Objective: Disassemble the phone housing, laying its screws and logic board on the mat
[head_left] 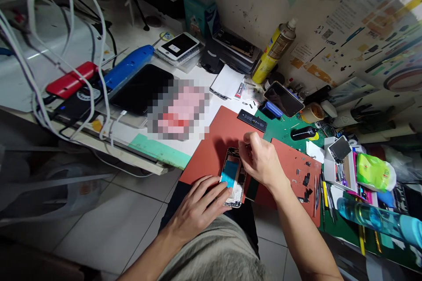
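Note:
An opened phone housing (238,193), with a blue sheet (230,173) inside, lies at the front edge of a reddish-brown mat (211,149). My left hand (202,204) holds its lower left side, fingers across the edge and thumb hidden. Over the upper right corner of the housing, my right hand (262,158) is closed in a pinch. Whatever sits between those fingertips is too small or hidden to name. A black phone battery (252,120) rests on the mat just beyond my right hand.
On the right, a second reddish mat (296,175) carries small dark parts, with tweezers and drivers (326,199) alongside. A blue water bottle (376,219) lies near the right edge. A yellow spray can (273,50) stands at the back. White cables (99,22) hang on the left.

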Demonstrator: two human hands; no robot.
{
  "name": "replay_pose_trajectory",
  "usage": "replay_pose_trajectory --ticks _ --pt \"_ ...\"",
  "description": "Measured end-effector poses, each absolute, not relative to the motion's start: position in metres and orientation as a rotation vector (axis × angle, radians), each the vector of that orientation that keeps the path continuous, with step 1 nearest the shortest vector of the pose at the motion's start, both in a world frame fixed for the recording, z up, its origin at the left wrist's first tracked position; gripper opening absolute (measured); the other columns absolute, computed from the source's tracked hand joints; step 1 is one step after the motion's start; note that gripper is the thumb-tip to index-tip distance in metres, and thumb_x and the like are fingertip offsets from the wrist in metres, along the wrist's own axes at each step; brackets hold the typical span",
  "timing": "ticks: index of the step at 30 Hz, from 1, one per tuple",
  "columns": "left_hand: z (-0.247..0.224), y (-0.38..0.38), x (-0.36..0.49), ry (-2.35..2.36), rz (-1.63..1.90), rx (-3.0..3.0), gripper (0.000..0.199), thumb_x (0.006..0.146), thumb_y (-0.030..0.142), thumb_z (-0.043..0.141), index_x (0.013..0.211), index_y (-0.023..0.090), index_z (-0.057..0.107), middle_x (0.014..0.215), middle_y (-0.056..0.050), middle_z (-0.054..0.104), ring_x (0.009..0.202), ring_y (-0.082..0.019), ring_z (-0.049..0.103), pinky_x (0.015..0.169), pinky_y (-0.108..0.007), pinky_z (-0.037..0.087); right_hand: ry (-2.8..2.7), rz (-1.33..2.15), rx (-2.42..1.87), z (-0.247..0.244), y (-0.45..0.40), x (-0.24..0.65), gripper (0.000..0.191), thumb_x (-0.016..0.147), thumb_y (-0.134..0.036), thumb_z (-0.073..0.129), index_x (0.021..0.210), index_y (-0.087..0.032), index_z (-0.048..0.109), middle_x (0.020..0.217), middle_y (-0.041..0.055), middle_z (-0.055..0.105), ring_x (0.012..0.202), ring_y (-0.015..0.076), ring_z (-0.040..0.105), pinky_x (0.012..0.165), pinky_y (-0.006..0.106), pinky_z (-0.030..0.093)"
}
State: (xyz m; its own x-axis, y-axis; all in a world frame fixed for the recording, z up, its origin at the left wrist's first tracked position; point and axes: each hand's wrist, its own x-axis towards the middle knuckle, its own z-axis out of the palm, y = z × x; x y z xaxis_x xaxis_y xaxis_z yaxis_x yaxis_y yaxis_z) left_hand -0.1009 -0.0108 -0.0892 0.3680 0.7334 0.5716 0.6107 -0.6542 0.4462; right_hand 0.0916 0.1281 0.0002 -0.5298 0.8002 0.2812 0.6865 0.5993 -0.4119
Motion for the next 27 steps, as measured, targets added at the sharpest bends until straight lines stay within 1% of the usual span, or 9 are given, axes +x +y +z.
replay_pose_trajectory --ticks 4,7,10,13,17,20,23,25,27 --pt "-0.088 -0.01 -0.102 1.218 1.14 2.465 0.042 0.095 0.018 0.081 0.135 0.011 0.069 0.128 -0.012 0.078 0.125 -0.032 0.064 0.107 -0.051 0.055 -2.401 0.338 -1.164 0.0 0.128 0.091 0.004 0.104 -0.021 0.047 0.108 -0.024 0.047 0.085 0.0036 0.065 0.07 0.0178 0.06 0.063 0.031 0.046" --pt "-0.089 -0.01 -0.104 1.21 1.136 2.469 0.042 0.096 0.019 0.081 0.135 0.011 0.069 0.127 -0.011 0.079 0.124 -0.031 0.065 0.106 -0.051 0.055 -2.412 0.325 -1.167 0.0 0.128 0.091 0.005 0.105 -0.021 0.046 0.109 -0.024 0.048 0.082 0.0024 0.065 0.067 0.0176 0.058 0.062 0.031 0.044" --pt "-0.09 -0.01 -0.107 1.205 1.12 2.467 0.044 0.095 0.018 0.082 0.136 0.01 0.069 0.128 -0.011 0.078 0.125 -0.031 0.065 0.107 -0.051 0.054 -2.432 0.311 -1.154 -0.002 0.129 0.091 0.004 0.104 -0.023 0.048 0.109 -0.023 0.049 0.086 0.0044 0.067 0.072 0.019 0.06 0.066 0.032 0.046" --pt "-0.091 -0.009 -0.108 1.184 1.115 2.47 0.046 0.095 0.017 0.082 0.138 0.01 0.068 0.129 -0.012 0.078 0.127 -0.032 0.064 0.108 -0.051 0.054 -2.401 0.257 -1.206 -0.004 0.129 0.088 0.004 0.106 -0.022 0.046 0.106 -0.023 0.05 0.08 0.0028 0.066 0.067 0.0181 0.058 0.062 0.031 0.043" --pt "-0.089 -0.006 -0.108 1.165 1.182 2.455 0.045 0.095 0.014 0.081 0.137 0.008 0.069 0.127 -0.014 0.079 0.126 -0.033 0.065 0.107 -0.05 0.053 -2.453 0.216 -1.216 -0.002 0.126 0.082 0.007 0.102 -0.024 0.046 0.105 -0.022 0.052 0.087 0.0068 0.069 0.078 0.0211 0.064 0.071 0.033 0.05" --pt "-0.089 -0.001 -0.108 1.14 1.224 2.503 0.04 0.097 0.014 0.079 0.136 0.009 0.07 0.123 -0.013 0.08 0.119 -0.033 0.069 0.103 -0.05 0.053 -2.523 0.164 -1.314 -0.001 0.126 0.078 0.01 0.103 -0.021 0.044 0.106 -0.022 0.053 0.081 0.0031 0.068 0.071 0.0201 0.062 0.064 0.033 0.046" --pt "-0.089 0.003 -0.107 1.104 1.259 2.559 0.038 0.098 0.014 0.077 0.135 0.011 0.07 0.121 -0.011 0.082 0.115 -0.033 0.072 0.1 -0.051 0.054 -2.557 0.12 -1.331 -0.002 0.126 0.077 0.011 0.102 -0.025 0.049 0.11 -0.021 0.054 0.085 0.0038 0.069 0.076 0.0206 0.063 0.068 0.033 0.047" --pt "-0.089 0.004 -0.106 1.119 1.277 2.552 0.04 0.097 0.015 0.078 0.136 0.016 0.071 0.12 -0.009 0.082 0.113 -0.033 0.073 0.099 -0.05 0.055 -2.539 0.103 -1.383 -0.003 0.125 0.078 0.011 0.105 -0.028 0.048 0.111 -0.021 0.054 0.083 0.0031 0.068 0.073 0.0203 0.063 0.066 0.032 0.046" --pt "-0.088 0.003 -0.106 1.141 1.278 2.529 0.04 0.097 0.016 0.078 0.137 0.018 0.071 0.121 -0.008 0.081 0.113 -0.032 0.074 0.099 -0.05 0.056 -2.539 0.121 -1.396 -0.004 0.124 0.079 0.009 0.105 -0.025 0.047 0.11 -0.021 0.054 0.08 0.0013 0.068 0.069 0.0193 0.062 0.062 0.031 0.043"
